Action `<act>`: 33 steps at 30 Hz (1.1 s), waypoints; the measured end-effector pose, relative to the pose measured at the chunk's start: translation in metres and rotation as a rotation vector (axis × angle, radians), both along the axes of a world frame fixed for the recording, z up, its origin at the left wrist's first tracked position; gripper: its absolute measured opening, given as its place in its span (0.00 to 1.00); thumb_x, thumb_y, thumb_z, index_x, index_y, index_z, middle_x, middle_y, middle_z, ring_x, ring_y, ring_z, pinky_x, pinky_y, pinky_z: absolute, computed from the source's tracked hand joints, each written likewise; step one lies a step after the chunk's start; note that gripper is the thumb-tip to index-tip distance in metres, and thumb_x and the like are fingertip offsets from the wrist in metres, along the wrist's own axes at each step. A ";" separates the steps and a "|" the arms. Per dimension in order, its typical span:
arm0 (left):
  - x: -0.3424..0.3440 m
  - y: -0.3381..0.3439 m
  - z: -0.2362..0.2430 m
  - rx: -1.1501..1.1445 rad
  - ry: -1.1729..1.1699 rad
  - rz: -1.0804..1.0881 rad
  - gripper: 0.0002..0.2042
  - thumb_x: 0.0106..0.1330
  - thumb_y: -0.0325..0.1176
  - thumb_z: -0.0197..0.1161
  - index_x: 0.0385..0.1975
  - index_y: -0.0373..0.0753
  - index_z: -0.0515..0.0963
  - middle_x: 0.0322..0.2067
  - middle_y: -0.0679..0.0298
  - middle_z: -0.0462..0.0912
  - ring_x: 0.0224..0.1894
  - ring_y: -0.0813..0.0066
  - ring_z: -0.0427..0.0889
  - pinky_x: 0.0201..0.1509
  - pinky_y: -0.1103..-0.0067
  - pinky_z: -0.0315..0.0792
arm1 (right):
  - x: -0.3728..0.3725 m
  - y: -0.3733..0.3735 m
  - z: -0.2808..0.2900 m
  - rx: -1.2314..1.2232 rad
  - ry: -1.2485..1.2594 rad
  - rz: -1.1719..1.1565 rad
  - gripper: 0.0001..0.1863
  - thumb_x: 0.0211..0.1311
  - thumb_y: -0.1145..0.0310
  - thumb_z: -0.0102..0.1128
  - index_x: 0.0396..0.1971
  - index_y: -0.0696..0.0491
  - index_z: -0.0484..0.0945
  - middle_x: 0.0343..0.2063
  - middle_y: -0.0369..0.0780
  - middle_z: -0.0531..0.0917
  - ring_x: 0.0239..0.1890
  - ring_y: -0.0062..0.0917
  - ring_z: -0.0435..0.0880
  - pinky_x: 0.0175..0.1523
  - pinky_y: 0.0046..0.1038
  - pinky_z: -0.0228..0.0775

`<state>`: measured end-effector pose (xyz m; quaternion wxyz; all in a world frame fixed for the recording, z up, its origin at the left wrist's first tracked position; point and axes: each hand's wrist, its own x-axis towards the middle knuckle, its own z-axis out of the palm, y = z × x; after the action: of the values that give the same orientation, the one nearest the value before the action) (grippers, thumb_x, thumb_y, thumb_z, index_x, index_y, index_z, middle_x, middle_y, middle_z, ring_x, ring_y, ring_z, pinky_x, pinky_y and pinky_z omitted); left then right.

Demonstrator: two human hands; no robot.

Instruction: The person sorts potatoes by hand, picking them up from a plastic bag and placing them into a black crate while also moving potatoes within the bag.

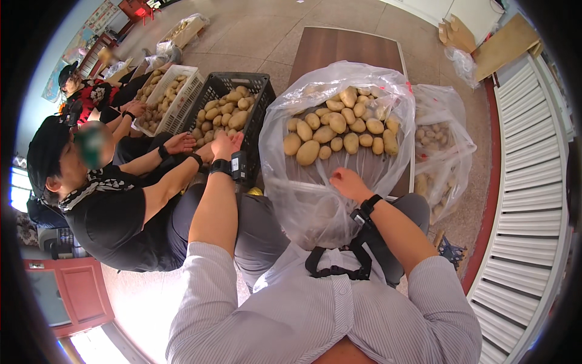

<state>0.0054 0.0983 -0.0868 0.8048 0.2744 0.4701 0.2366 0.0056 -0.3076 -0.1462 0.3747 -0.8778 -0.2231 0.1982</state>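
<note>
Black plastic crate off to the person's left, and that's where the left hand is, right at the near corner, with the crate potatoes spreading away just beyond its fingers. That hand is bunched, knuckles up; whether a potato is tucked inside, the view can't say.

Over to the right hand: it hangs above the near part of the clear bag, fingers loosely curled, palm hidden. No potato shows in it, but whether it pinches the film cannot be told. Straight ahead, a little apart from those fingers, sits an oval potato in the front row, long axis pointing away from the person. The right hand is clearly the nearer one to it; the left is well off to the side.

Containers, then! The clear bag lies mouth open on a brown table, its potatoes gathered toward the far half, bare film in front. Another bag beside the table shows potatoes through its film. Left of the black crate stands a white crate, potatoes inside, and a co-worker's hand reaches the black crate's near-left side.
</note>
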 end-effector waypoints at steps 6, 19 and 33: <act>-0.034 -0.004 0.052 0.182 -0.064 -0.122 0.16 0.69 0.32 0.52 0.52 0.31 0.63 0.42 0.53 0.70 0.40 0.52 0.80 0.40 0.62 0.83 | -0.010 0.058 0.052 -0.021 -0.183 0.080 0.20 0.56 0.64 0.59 0.48 0.57 0.72 0.50 0.50 0.74 0.48 0.47 0.77 0.50 0.43 0.71; -0.019 -0.039 0.066 0.330 -0.003 -0.426 0.14 0.67 0.32 0.56 0.49 0.33 0.67 0.39 0.58 0.72 0.33 0.60 0.79 0.38 0.66 0.80 | 0.003 0.124 0.068 -0.138 -0.430 0.237 0.24 0.57 0.72 0.53 0.57 0.53 0.68 0.64 0.43 0.65 0.46 0.46 0.79 0.50 0.42 0.74; -0.018 -0.031 0.062 0.367 0.020 -0.467 0.13 0.67 0.33 0.56 0.47 0.34 0.70 0.35 0.59 0.74 0.28 0.64 0.79 0.34 0.68 0.81 | -0.037 0.115 0.064 -0.161 -0.621 0.299 0.13 0.54 0.75 0.53 0.40 0.49 0.76 0.54 0.41 0.72 0.39 0.47 0.77 0.43 0.43 0.75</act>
<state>-0.0129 0.0670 -0.0252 0.7697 0.5184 0.3516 0.1232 -0.0317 -0.1930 -0.0821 0.1853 -0.8806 -0.4360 -0.0087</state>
